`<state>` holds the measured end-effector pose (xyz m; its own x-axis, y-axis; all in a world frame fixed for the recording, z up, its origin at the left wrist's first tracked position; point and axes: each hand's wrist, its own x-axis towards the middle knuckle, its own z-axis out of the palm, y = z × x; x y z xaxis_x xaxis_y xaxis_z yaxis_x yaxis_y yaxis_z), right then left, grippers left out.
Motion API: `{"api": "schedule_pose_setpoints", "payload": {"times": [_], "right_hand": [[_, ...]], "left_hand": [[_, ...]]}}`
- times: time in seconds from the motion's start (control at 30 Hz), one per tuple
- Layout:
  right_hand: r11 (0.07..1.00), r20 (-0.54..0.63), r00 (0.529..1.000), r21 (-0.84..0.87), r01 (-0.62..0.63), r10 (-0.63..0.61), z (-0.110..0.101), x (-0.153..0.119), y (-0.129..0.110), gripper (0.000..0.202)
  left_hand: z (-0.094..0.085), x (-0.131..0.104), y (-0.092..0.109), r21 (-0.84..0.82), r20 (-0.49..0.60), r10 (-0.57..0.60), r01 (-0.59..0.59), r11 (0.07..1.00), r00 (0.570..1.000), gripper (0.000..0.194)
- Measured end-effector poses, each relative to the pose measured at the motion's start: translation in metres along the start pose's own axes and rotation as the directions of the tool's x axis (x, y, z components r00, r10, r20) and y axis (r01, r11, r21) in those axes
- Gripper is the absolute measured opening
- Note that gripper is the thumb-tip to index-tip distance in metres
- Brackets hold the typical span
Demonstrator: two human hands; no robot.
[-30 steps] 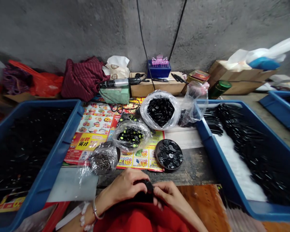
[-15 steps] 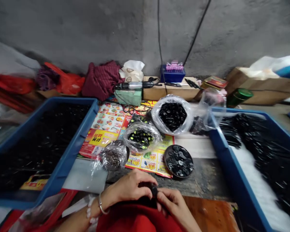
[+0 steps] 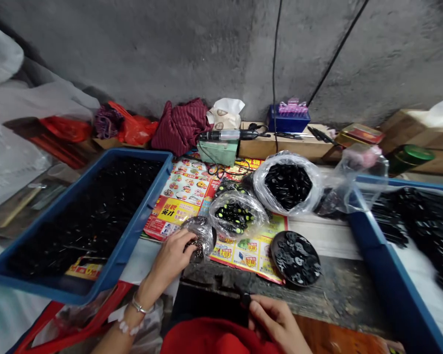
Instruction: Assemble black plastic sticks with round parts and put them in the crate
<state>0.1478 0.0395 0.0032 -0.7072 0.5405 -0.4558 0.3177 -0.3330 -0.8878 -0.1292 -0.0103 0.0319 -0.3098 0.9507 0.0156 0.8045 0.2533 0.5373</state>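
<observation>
My left hand [image 3: 174, 253] reaches into a plastic-lined bowl [image 3: 205, 235] of tiny brownish metal pieces, thumb and fingers bent together at the tips. Whatever the fingertips grip is too small to make out. Low in the middle, my right hand [image 3: 272, 317] pinches a small black part with a round end [image 3: 245, 299] between thumb and fingers. Just beyond that hand is a round dish [image 3: 315, 281] filled with flat black pieces [image 3: 295, 255]. A clear bag [image 3: 260, 221] holding black pieces with yellow-green spots stands behind the bowl.
Blue trays of black parts flank the bench: one left [image 3: 131, 246], one right [image 3: 372, 275]. A white bag [image 3: 315, 191] of black pieces stands farther back. A cylindrical tool [image 3: 229, 134] rests on a green box [image 3: 219, 151]. A cable [image 3: 275, 73] hangs before the wall.
My left hand has left the black part and moved left and forward into the bowl of tiny metal pieces. My right hand still holds the black part. The camera view has turned left.
</observation>
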Motion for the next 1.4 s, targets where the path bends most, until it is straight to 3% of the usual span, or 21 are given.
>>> {"api": "schedule_pose_setpoints", "payload": {"times": [0.23,0.53,0.7,0.83,1.0,1.1,1.27,1.4], "right_hand": [[0.999,-0.053,0.999,0.039,0.009,-0.007,0.000,-0.002,0.006,0.059],[0.970,-0.164,0.986,0.242,0.010,0.031,0.006,0.003,0.006,0.056],[0.947,-0.201,0.979,0.319,0.041,0.025,0.005,0.004,0.005,0.056],[0.949,-0.224,0.975,0.309,0.063,0.008,0.004,0.003,0.006,0.055],[0.959,-0.243,0.969,0.267,0.098,-0.032,0.003,0.002,0.003,0.052],[0.970,-0.267,0.961,0.204,0.131,-0.073,0.002,-0.001,-0.001,0.049],[0.975,-0.297,0.929,-0.053,0.216,-0.222,-0.001,-0.007,-0.006,0.042],[0.915,-0.343,0.860,-0.278,0.291,-0.377,-0.003,-0.008,0.000,0.031]], "left_hand": [[-0.011,0.002,-0.003,-0.074,-0.001,-0.010,0.010,0.997,1.000,0.016],[-0.017,0.002,0.001,-0.234,-0.109,-0.101,0.074,0.969,0.989,0.014],[-0.011,0.005,0.007,-0.399,-0.022,-0.177,0.154,0.904,0.984,0.013],[-0.004,0.003,0.030,-0.587,0.136,-0.193,0.236,0.774,0.972,0.013],[0.016,-0.006,0.065,-0.747,0.362,-0.113,0.360,0.559,0.925,0.016],[0.030,-0.011,0.081,-0.783,0.433,-0.064,0.410,0.468,0.899,0.017],[0.047,-0.015,0.097,-0.772,0.476,-0.022,0.430,0.468,0.879,0.009],[0.055,-0.018,0.103,-0.753,0.482,-0.053,0.444,0.485,0.875,0.008]]}}
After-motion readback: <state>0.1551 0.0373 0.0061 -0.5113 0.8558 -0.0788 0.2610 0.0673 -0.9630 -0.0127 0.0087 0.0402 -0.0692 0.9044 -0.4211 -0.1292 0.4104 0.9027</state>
